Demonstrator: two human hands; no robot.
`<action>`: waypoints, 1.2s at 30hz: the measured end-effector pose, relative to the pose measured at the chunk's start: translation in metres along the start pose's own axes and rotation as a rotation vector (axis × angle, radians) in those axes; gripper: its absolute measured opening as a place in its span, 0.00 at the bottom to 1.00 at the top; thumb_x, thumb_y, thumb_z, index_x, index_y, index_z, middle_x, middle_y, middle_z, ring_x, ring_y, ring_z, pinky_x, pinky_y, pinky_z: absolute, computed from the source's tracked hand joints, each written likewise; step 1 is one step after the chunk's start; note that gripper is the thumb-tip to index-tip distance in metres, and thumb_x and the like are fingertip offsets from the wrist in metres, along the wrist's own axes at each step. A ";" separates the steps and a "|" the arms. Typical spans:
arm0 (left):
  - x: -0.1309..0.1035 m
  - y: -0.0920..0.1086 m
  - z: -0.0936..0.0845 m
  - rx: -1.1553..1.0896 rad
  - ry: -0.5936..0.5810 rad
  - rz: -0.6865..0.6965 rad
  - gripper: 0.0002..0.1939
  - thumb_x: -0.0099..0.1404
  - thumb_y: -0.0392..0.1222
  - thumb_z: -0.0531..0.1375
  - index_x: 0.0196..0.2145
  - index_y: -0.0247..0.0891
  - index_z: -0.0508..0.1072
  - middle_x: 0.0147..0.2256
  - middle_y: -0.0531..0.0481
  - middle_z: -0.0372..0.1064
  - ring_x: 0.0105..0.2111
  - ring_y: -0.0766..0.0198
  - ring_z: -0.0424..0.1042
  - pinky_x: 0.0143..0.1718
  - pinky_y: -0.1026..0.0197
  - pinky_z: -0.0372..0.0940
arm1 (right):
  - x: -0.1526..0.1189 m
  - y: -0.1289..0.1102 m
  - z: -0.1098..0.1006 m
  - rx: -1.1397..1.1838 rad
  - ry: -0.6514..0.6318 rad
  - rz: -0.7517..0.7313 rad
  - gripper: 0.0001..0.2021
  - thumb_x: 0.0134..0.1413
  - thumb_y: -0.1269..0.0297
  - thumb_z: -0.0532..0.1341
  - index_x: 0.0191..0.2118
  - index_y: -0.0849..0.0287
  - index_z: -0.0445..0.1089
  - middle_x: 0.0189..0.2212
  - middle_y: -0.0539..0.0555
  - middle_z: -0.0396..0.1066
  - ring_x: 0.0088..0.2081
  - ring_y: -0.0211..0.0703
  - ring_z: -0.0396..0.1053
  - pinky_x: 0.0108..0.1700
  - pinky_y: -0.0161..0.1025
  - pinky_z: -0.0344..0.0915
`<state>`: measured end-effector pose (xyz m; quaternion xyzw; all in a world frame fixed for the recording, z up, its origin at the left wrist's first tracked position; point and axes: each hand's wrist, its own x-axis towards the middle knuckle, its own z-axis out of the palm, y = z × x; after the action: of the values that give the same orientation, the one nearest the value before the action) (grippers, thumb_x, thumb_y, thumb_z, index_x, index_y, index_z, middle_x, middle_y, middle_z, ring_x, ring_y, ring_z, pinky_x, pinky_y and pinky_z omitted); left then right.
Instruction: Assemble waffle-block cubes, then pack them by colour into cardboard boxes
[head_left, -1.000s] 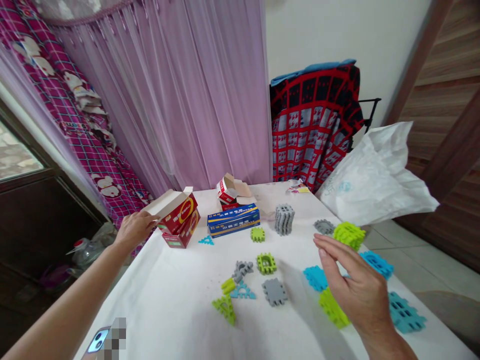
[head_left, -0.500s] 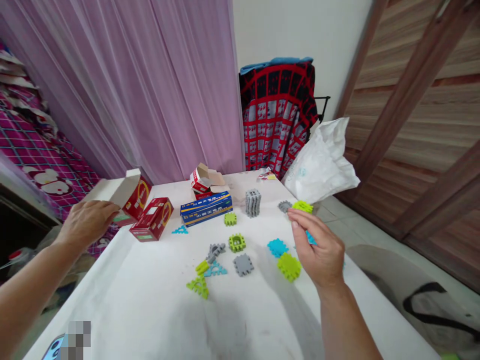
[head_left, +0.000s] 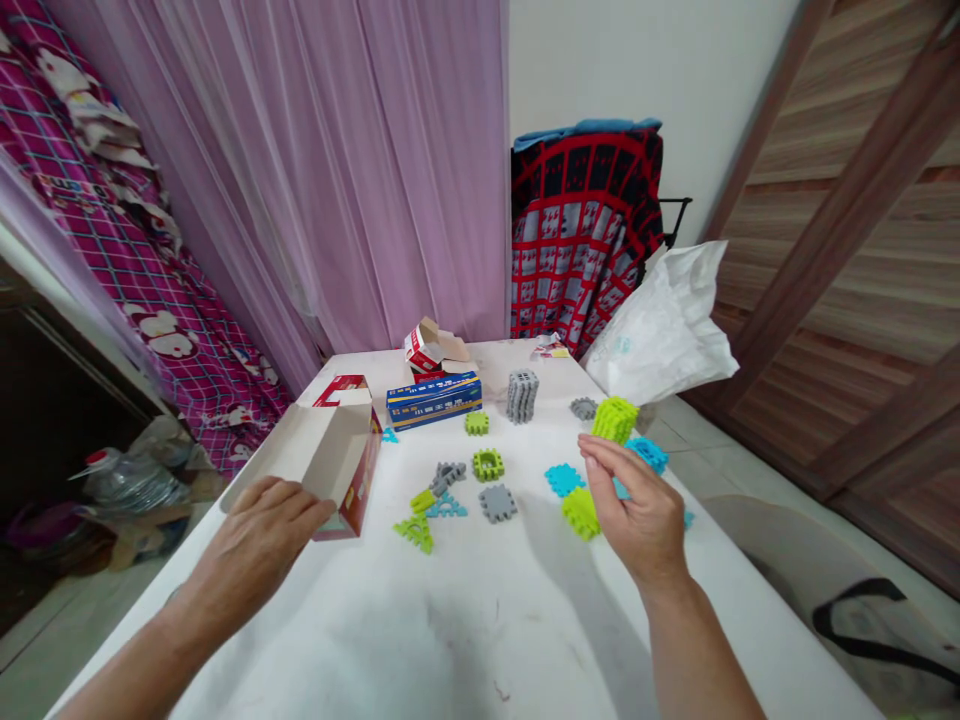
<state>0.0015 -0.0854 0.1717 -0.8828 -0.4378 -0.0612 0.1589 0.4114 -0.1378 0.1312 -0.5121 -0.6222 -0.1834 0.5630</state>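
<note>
My left hand [head_left: 270, 530] grips the near edge of an open red cardboard box [head_left: 360, 488], fingers over its pale flap; the box's bare inside faces up. My right hand [head_left: 637, 510] hovers above the right side of the table, thumb and fingers pressed together, with nothing visible in them. Close by lie a lime-green notched block piece [head_left: 580, 513], a flat blue piece [head_left: 563, 480], a lime-green stack [head_left: 616, 418] and a blue ring-like piece [head_left: 648, 455], partly hidden by the hand.
Mid-table lie a grey square piece [head_left: 498, 503], a green hollow piece [head_left: 488, 464], and green, grey and blue pieces. Behind them stand a grey stack [head_left: 522, 396], a blue box [head_left: 435, 401] and an opened red-white box [head_left: 424, 345]. A white bag [head_left: 660, 325] leans at the far right.
My left hand has brought the open red box right and nearer, tilting its inside upward; it now covers much of the other red box. My right hand stays nearly in place. The view has shifted left.
</note>
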 end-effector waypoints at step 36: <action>0.013 0.042 0.143 -0.136 0.727 -0.024 0.09 0.64 0.36 0.59 0.42 0.42 0.74 0.32 0.49 0.77 0.36 0.57 0.74 0.58 0.45 0.50 | -0.140 -0.018 0.065 0.034 -0.566 0.410 0.12 0.58 0.69 0.53 0.38 0.56 0.74 0.32 0.53 0.77 0.34 0.41 0.74 0.39 0.34 0.65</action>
<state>0.0376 -0.0517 0.0308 -0.8067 -0.3582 -0.4015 0.2442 0.3413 -0.1532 -0.0063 -0.6476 -0.6408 0.0932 0.4016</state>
